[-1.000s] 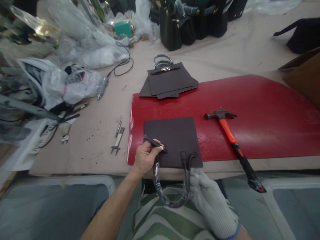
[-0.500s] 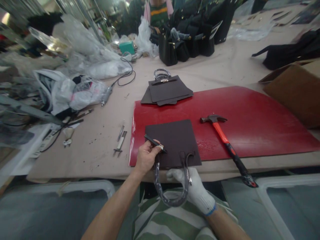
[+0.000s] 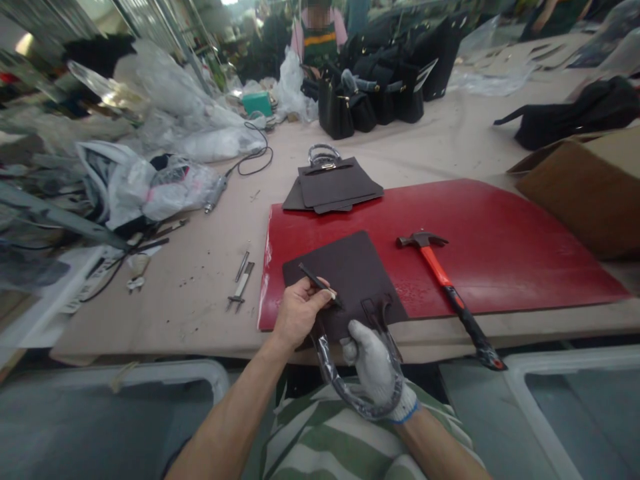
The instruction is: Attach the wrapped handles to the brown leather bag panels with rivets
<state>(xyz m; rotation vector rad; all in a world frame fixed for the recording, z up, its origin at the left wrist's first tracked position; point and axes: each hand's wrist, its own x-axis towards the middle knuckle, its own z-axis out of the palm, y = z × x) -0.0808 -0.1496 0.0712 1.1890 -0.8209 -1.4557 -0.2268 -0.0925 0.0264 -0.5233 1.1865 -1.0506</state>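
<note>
My left hand (image 3: 300, 310), bare, is closed in a pinch on a slim black pen-like tool (image 3: 313, 277), its tip slanting down to the right over a dark brown leather panel (image 3: 340, 260). This panel lies turned at an angle on a red board (image 3: 475, 227). A plastic-wrapped bag handle (image 3: 330, 367) loops from the panel's lower edge towards my body. My right hand (image 3: 375, 363), in a white knit glove, is inside the loop at that edge. Its fingers are loosely bent and apart, with one fingertip over the panel; no held thing shows.
An orange-and-black claw hammer (image 3: 440, 273) lies on the right of the board. Behind are stacked brown panels (image 3: 340, 183) with a wrapped handle. Left are a small caliper-like tool (image 3: 241, 287) and a corded tool (image 3: 215, 193). Black bags (image 3: 370, 100) and a person (image 3: 320, 37) are farther back.
The brown panel has turned anticlockwise, its lower right corner rising. My gloved right hand has come up from below the edge onto it, and the handle loop has swung right over the wrist.
</note>
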